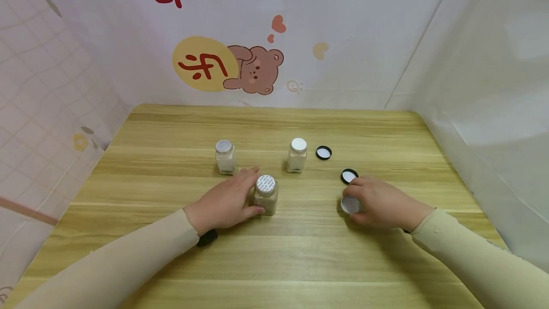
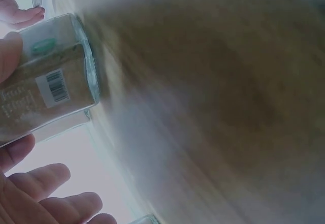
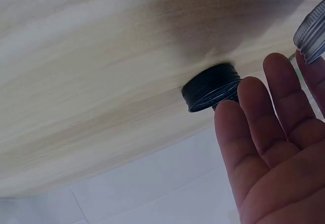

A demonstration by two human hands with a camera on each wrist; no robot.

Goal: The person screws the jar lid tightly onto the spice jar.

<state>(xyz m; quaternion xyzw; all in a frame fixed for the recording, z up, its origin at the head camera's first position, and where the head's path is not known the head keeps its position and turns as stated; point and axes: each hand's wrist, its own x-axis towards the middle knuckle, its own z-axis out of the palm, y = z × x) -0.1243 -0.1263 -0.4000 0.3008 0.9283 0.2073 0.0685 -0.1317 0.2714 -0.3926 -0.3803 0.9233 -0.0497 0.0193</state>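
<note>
My left hand (image 1: 227, 199) grips a clear glass jar (image 1: 267, 200) between thumb and forefinger, its other fingers spread apart. The jar looks upright on the table, with a white patterned top. In the left wrist view, brown powder and a barcode label (image 2: 53, 88) show through and on its side. Over on the right, my right hand (image 1: 379, 203) pinches a silver metal lid (image 1: 350, 205) by its rim. In the right wrist view the ridged edge of that lid (image 3: 311, 33) appears by the fingers; the thumb is out of frame.
Farther back stand two similar jars, one at left (image 1: 226, 159) with a grey-white top and one in the middle (image 1: 297, 156) with a white top. Two black lids with white insides lie right of them, one farther back (image 1: 323, 152), the other (image 1: 349, 176) just beyond my right fingers.
</note>
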